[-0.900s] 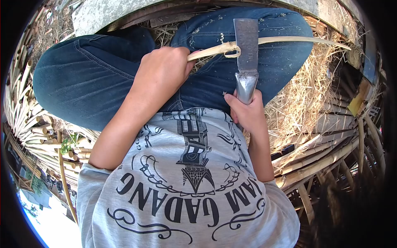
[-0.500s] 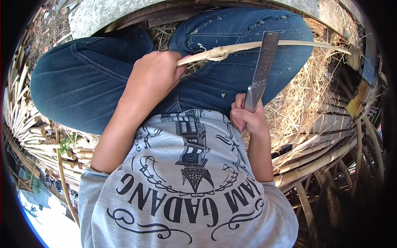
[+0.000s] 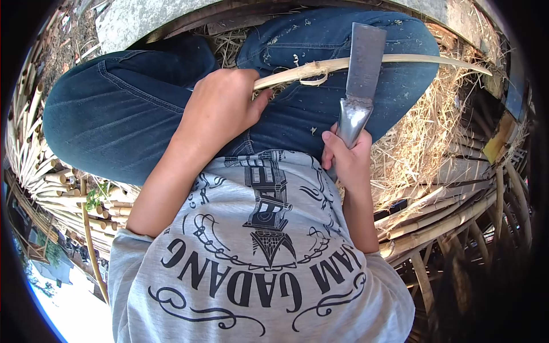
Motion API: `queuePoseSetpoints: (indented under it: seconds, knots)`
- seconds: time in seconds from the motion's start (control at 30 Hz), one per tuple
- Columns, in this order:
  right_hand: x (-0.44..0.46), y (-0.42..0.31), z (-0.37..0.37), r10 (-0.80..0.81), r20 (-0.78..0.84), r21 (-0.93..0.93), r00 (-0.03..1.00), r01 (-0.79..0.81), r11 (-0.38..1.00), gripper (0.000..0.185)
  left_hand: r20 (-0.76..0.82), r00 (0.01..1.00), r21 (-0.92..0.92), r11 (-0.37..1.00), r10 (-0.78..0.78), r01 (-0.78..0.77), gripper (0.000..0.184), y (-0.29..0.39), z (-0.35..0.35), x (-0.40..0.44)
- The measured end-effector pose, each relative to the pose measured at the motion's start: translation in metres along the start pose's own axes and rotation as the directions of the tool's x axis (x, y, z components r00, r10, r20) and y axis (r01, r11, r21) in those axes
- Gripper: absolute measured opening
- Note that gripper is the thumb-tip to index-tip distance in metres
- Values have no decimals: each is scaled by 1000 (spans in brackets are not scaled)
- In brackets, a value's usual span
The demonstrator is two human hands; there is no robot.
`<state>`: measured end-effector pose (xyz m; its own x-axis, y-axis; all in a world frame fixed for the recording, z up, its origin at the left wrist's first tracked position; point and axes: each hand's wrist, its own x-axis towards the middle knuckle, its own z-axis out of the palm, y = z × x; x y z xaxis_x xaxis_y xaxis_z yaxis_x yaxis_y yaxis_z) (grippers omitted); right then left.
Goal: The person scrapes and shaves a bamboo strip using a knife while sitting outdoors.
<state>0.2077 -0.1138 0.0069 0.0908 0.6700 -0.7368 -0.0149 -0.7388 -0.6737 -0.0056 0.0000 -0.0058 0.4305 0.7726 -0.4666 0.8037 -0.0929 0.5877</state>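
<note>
Head view: the person sits with legs crossed, and both hands are busy.
Wide grey metal knife [image 3: 365,63]: it has just turned. A moment ago its blade looked thin, and now its wide, flat side shows. The top end has gone up too. That puts the flat side across the strip, but I cannot tell if they touch.
Long, pale, bent wooden strip [image 3: 283,76]: it goes from the left hand, over the jeans, and past the knee on the right. The knife crosses it near the middle.
Thin pale curl [image 3: 315,82]: it hangs from the strip, between the left hand and the knife. It hangs lower than it just did.
Left hand [image 3: 223,103]: closed on the near end of the strip. The thumb sticks out below it. Some fingers are hidden.
Right hand [image 3: 355,164]: closed round the shiny silver metal handle [image 3: 352,121]. The thumb lies by the handle.
Dark blue jeans [image 3: 120,120]: little pale bits are stuck on them.
Dry straw-coloured shavings [image 3: 403,154]: in a heap beside the right hand.
</note>
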Motion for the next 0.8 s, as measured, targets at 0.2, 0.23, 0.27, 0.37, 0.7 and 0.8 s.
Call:
queuePoseSetpoints:
  seconds: [0.2,0.23,0.27,0.37,0.7,0.8]
  knots:
    - [3,2,5,18,20,22,1000,-18,1000,14,-62,996,84,995,59,-54,14,-6,6,4]
    - [2,1,8,6,-65,99,998,0,995,14,-67,996,81,995,62,-56,14,-4,5,6]
    - [3,3,4,8,-62,96,998,-2,995,14,-70,996,73,996,57,-51,14,-3,5,5]
    - [6,3,-3,79,94,-72,992,-73,995,15,-83,995,60,997,60,-55,14,-7,8,3]
    - [1,2,2,6,87,3,996,-6,1000,13,-62,995,12,997,75,-74,23,-5,5,4]
    - [-7,3,-3,-84,99,159,992,67,985,13,80,997,-176,984,3,11,31,4,-2,-1]
